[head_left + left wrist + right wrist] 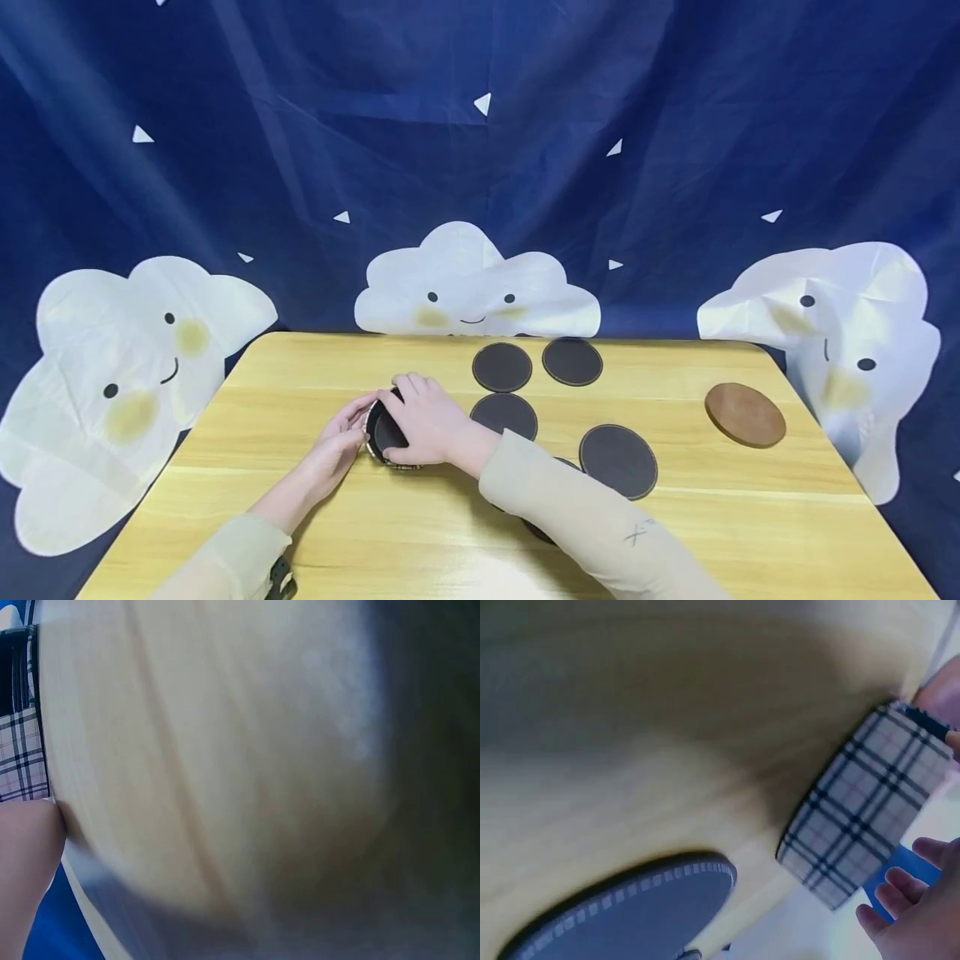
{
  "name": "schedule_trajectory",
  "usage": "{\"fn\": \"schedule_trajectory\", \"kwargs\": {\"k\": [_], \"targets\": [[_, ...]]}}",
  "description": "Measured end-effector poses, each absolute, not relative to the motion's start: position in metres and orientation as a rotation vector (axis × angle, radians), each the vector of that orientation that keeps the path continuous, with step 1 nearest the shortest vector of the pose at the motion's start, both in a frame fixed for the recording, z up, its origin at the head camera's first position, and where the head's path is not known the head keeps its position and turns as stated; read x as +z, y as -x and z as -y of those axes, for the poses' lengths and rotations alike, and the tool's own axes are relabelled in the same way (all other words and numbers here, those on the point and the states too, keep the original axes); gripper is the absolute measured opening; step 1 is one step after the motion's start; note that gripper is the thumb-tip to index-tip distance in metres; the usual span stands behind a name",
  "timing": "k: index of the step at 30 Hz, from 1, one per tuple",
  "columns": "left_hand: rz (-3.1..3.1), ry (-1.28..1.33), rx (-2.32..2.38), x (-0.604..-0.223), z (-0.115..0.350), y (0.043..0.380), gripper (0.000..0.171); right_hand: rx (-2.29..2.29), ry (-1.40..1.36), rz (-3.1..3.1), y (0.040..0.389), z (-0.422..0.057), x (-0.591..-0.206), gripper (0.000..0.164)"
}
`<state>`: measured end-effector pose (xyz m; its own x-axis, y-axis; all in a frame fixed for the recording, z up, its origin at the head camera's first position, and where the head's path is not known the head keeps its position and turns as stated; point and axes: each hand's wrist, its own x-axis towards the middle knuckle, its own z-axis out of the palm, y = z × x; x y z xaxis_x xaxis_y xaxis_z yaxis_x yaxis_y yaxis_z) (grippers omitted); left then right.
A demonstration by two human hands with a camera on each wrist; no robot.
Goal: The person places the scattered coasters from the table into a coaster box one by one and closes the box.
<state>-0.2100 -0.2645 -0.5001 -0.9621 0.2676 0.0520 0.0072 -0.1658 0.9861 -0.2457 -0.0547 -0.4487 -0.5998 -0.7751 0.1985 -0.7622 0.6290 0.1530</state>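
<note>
Pale cloth sleeve (600,517) | left hand (330,460) clamped on round plaid holder (859,806) | right hand (433,421) over it, grip: cannot tell

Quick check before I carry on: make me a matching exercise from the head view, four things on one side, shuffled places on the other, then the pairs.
1. Brown disc
2. Black discs
3. Left hand
4. Right hand

A. Against the left side of the plaid holder
B. By itself towards the right edge of the table
C. Over the top of the holder
D. Grouped mid-table, some partly hidden by a sleeve

Pairs: 1-B, 2-D, 3-A, 4-C
</note>
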Motion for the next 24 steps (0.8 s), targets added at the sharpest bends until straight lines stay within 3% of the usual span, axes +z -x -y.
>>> {"fn": "schedule_trajectory", "kwargs": {"k": [24], "targets": [[-1.924,-0.304,2.236,-0.501,0.264,0.209,0.079,0.05,-1.008,2.737,0.292,-0.037,-0.42,0.084]]}}
